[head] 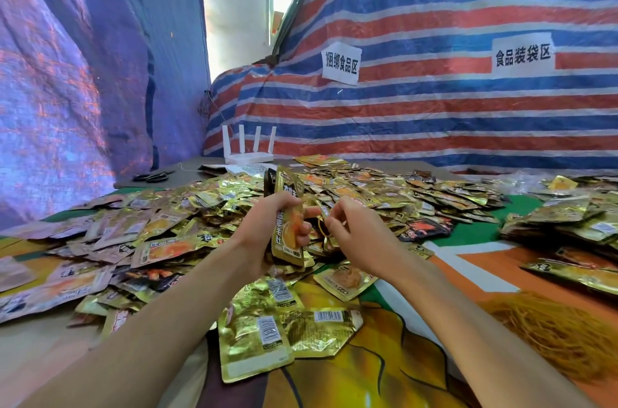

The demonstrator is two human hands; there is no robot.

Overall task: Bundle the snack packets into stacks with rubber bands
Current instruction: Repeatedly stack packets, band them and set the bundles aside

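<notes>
Your left hand [264, 230] is clamping its fingers round the packet stack [288, 203], keeping it upright and squared. At its three o'clock, your right hand [356, 232] is pinching a rubber band [321, 227], ready for looping.

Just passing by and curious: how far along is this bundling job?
Early, it seems. Done: maybe the heaps at right, though no bands show on them. In hand: the left hand grips a stack; the right hand pinches a band. Left: the big loose pile.
</notes>
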